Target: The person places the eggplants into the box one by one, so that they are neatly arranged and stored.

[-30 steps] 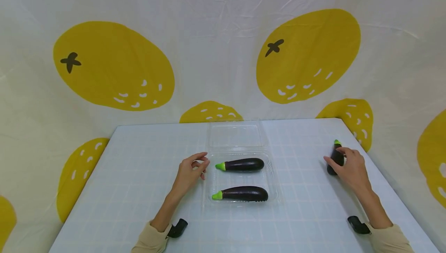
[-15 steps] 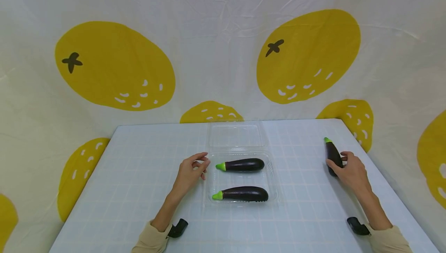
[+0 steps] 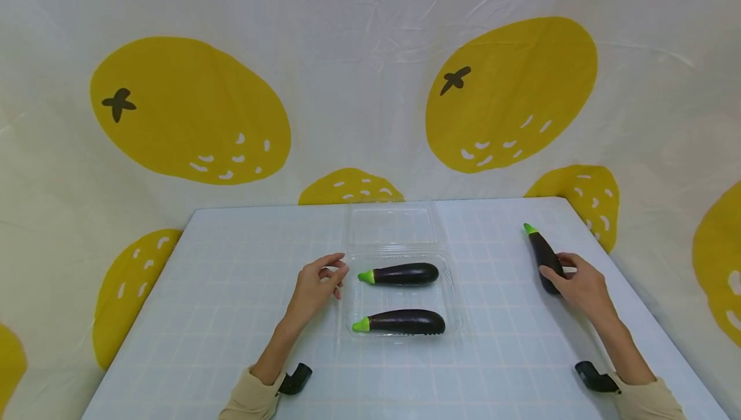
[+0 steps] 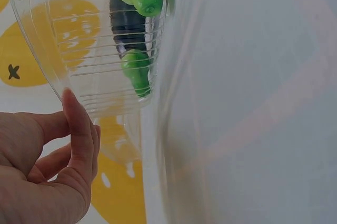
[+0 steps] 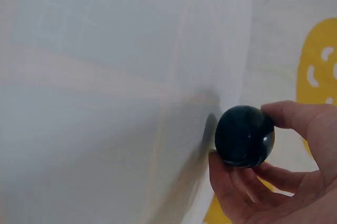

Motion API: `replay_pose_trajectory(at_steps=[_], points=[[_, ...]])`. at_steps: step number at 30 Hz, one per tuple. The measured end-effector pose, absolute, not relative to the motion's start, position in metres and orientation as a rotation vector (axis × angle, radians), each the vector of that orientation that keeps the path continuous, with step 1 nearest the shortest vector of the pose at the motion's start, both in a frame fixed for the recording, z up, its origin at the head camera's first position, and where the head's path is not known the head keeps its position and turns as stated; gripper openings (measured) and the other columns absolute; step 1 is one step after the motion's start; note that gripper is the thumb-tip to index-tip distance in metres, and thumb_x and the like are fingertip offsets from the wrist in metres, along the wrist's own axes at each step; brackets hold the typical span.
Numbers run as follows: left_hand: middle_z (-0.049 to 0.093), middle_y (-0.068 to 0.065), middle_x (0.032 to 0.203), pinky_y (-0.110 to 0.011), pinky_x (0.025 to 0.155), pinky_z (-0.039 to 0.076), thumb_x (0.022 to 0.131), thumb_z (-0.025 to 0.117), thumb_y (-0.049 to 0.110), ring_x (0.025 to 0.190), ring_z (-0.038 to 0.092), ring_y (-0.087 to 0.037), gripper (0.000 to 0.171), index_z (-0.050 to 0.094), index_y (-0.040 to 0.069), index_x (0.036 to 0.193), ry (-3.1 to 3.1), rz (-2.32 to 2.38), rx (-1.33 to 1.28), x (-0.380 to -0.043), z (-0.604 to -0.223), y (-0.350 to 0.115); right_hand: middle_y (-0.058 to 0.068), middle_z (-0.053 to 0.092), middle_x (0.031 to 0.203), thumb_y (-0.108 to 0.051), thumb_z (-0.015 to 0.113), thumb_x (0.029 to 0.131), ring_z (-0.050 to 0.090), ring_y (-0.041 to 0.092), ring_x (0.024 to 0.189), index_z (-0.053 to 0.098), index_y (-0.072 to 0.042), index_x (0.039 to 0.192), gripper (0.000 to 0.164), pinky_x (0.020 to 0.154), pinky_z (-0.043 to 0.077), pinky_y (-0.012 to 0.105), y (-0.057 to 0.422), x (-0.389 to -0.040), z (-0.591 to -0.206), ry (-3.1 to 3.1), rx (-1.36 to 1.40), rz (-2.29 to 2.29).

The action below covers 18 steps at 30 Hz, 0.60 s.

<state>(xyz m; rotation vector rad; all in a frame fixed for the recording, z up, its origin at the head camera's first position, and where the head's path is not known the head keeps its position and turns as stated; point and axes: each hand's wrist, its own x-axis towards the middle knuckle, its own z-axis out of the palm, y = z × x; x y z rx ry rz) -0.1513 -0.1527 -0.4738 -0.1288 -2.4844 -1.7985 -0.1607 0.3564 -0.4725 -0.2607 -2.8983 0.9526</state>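
My right hand (image 3: 585, 285) holds a dark eggplant (image 3: 542, 255) with a green stem, thumb on one side and fingers on the other. In the right wrist view the eggplant's rounded end (image 5: 244, 137) faces the camera, close to the table; whether it touches is unclear. A clear plastic clamshell container (image 3: 457, 291) stands mid-table, its lid (image 3: 393, 224) folded back. Two eggplants lie crosswise in it, a far one (image 3: 405, 273) and a near one (image 3: 405, 321), stems to the left. At the container's left rim my left hand (image 3: 312, 285) rests, fingers loosely bent, fingertips at the rim.
The table (image 3: 243, 317) wears a pale checked cloth. Behind it hangs a light backdrop (image 3: 359, 85) printed with large yellow fruit. Dark wrist cameras sit on the left wrist (image 3: 296, 379) and the right wrist (image 3: 595, 377).
The eggplant in my right hand has turned, its stem end swinging left, and it has shifted slightly left. My left hand, the container and its two eggplants have stayed put.
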Motion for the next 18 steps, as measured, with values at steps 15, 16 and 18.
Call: replay_pose_trajectory(at_steps=[15, 16, 18], points=[[0.07, -0.014, 0.106, -0.022, 0.062, 0.053, 0.097, 0.072, 0.012, 0.054, 0.062, -0.019, 0.038, 0.065, -0.004, 0.132, -2.493, -1.805, -0.11, -0.151, -0.472, -0.152, 0.035, 0.045, 0.144, -0.052, 0.064, 0.099, 0.05, 0.051, 0.12, 0.041, 0.003, 0.15, 0.079, 0.093, 0.048, 0.065, 0.339, -0.157, -0.454, -2.928, -0.187, 1.06], [0.069, -0.014, 0.106, -0.022, 0.062, 0.053, 0.097, 0.072, 0.012, 0.054, 0.062, -0.018, 0.039, 0.065, -0.004, 0.132, -2.494, -1.803, -0.112, -0.151, -0.472, -0.152, 0.035, 0.044, 0.144, -0.052, 0.064, 0.099, 0.049, 0.052, 0.121, 0.041, 0.003, 0.15, 0.078, 0.094, 0.048, 0.066, 0.338, -0.157, -0.452, -2.929, -0.175, 1.067], [0.069, -0.014, 0.106, -0.022, 0.062, 0.053, 0.097, 0.072, 0.011, 0.054, 0.062, -0.018, 0.039, 0.065, -0.004, 0.132, -2.502, -1.795, -0.108, -0.151, -0.473, -0.152, 0.034, 0.044, 0.145, -0.051, 0.064, 0.099, 0.049, 0.052, 0.122, 0.041, 0.002, 0.151, 0.077, 0.094, 0.048, 0.066, 0.335, -0.156, -0.45, -2.924, -0.151, 1.078]])
